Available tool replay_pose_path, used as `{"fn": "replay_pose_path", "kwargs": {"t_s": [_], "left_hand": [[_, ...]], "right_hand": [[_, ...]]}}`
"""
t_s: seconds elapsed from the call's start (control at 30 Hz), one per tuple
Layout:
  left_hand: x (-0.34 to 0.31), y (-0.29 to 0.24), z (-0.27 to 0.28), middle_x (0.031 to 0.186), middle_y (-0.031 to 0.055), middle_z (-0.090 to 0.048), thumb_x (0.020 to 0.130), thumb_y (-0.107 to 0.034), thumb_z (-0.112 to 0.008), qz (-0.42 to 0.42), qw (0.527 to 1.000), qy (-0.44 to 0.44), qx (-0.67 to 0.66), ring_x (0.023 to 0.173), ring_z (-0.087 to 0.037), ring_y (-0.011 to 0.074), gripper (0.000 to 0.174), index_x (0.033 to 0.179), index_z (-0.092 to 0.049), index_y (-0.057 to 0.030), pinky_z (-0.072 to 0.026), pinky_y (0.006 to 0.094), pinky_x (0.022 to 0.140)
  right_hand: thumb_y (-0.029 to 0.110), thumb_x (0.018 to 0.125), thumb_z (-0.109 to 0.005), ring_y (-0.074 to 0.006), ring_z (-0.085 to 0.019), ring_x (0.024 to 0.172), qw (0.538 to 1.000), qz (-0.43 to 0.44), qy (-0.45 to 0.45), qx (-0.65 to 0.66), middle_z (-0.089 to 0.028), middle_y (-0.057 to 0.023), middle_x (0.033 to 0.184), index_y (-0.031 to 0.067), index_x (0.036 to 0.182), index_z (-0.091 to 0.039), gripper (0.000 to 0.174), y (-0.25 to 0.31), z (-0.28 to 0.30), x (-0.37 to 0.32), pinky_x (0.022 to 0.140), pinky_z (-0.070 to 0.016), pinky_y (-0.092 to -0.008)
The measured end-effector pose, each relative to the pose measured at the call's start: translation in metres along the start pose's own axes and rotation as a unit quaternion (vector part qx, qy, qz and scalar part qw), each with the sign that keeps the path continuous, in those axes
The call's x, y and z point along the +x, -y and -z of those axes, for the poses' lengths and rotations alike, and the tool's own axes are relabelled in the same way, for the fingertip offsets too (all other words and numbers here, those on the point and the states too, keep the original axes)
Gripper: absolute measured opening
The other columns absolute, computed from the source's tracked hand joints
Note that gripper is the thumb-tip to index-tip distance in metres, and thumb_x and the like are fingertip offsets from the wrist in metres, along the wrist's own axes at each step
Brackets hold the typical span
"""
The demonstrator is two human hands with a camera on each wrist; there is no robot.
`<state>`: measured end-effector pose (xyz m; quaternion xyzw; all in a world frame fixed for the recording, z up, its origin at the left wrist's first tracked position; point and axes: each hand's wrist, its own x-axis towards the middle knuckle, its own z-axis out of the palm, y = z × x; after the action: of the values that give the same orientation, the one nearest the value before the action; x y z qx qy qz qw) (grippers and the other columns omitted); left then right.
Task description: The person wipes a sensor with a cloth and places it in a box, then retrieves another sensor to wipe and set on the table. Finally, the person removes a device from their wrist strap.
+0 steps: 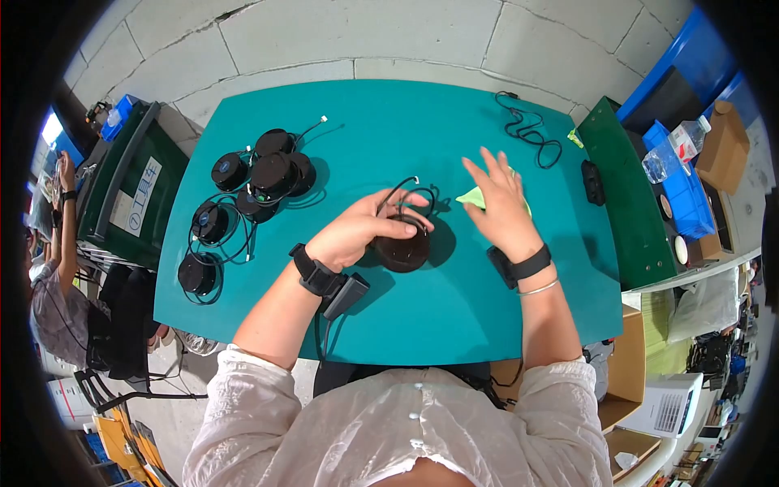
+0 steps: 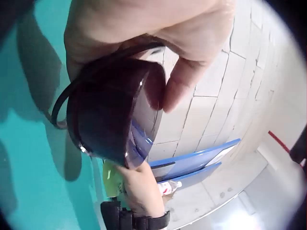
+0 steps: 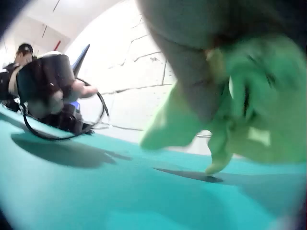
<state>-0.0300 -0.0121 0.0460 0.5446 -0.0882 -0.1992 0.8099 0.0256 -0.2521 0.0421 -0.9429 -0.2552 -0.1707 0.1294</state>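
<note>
My left hand (image 1: 357, 231) grips a black puck-shaped device (image 1: 403, 253) over the middle of the teal table, thumb on its near side. A thin black cable (image 1: 434, 195) with a small white connector loops up from it past the fingers. In the left wrist view the device (image 2: 103, 110) is tilted, and its flat glossy face catches reflections. To the right, my right hand (image 1: 503, 207) holds a light green cloth (image 1: 471, 197), mostly covered by the palm from above. The right wrist view has the cloth (image 3: 268, 105) bunched behind the thumb, its lower tip close over the table.
Several similar black devices (image 1: 272, 173) with cables sit at the table's left. A coiled black cord (image 1: 527, 130) and a black case (image 1: 593, 183) lie toward the right. Green cabinets (image 1: 604, 219) flank the table (image 1: 406, 325). Another person (image 1: 61, 284) works at far left.
</note>
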Motion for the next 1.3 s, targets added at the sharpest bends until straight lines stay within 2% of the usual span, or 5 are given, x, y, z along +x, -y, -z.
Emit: {"fn": "replay_pose_path", "kwargs": {"t_s": [0.13, 0.17, 0.33, 0.7, 1.3], "left_hand": [[-0.002, 0.003, 0.006, 0.119, 0.0078, -0.058, 0.078, 0.001, -0.066, 0.061, 0.991, 0.105, 0.063, 0.11, -0.057, 0.0206, 0.053, 0.129, -0.049, -0.0015, -0.0396, 0.0328, 0.099], [-0.003, 0.003, 0.004, 0.119, 0.0064, -0.058, 0.078, 0.001, -0.067, 0.066, 0.985, 0.132, 0.085, 0.109, -0.057, 0.0181, 0.051, 0.127, -0.051, -0.0016, -0.0399, 0.0316, 0.098], [-0.005, -0.008, -0.005, 0.112, 0.0051, -0.062, 0.077, -0.001, -0.07, 0.034, 0.993, 0.1, 0.056, 0.106, -0.057, 0.0133, 0.046, 0.121, -0.056, 0.0008, -0.0421, 0.0284, 0.097], [-0.001, -0.004, -0.003, 0.111, 0.007, -0.064, 0.081, 0.001, -0.068, -0.01, 0.999, 0.043, -0.012, 0.105, -0.059, 0.0136, 0.038, 0.118, -0.057, 0.0011, -0.0446, 0.0275, 0.094], [0.012, 0.017, 0.011, 0.113, 0.0073, -0.061, 0.084, 0.003, -0.064, -0.186, 0.962, -0.197, -0.009, 0.104, -0.058, 0.0145, 0.03, 0.113, -0.054, -0.0014, -0.0454, 0.0285, 0.094]], "right_hand": [[0.015, 0.091, -0.057, -0.033, -0.035, 0.138, 0.938, 0.192, 0.027, 0.286, -0.046, -0.0139, 0.142, 0.0096, 0.135, -0.051, 0.045, 0.041, 0.016, 0.009, 0.112, -0.0295, -0.043], [0.015, 0.089, -0.06, -0.0318, -0.051, 0.123, 0.919, 0.237, 0.031, 0.315, -0.057, -0.0135, 0.126, 0.011, 0.133, -0.054, 0.044, 0.044, 0.006, 0.007, 0.104, -0.04, -0.0405], [0.015, 0.087, -0.065, -0.0243, -0.059, 0.078, 0.945, 0.11, 0.011, 0.308, -0.059, -0.0062, 0.088, 0.0105, 0.113, -0.067, 0.026, 0.05, 0.001, 0.0, 0.067, -0.0497, -0.0347], [0.01, 0.087, -0.063, -0.0259, -0.06, 0.079, 0.905, 0.027, -0.052, 0.421, -0.059, -0.009, 0.087, 0.0051, 0.094, -0.066, 0.008, 0.048, 0.006, 0.004, 0.068, -0.0493, -0.0355], [0.016, 0.091, -0.058, -0.0277, -0.061, 0.081, 0.983, 0.11, -0.09, 0.114, -0.06, -0.0088, 0.09, 0.0081, 0.097, -0.054, 0.01, 0.049, -0.005, -0.001, 0.066, -0.0497, -0.0389]]}}
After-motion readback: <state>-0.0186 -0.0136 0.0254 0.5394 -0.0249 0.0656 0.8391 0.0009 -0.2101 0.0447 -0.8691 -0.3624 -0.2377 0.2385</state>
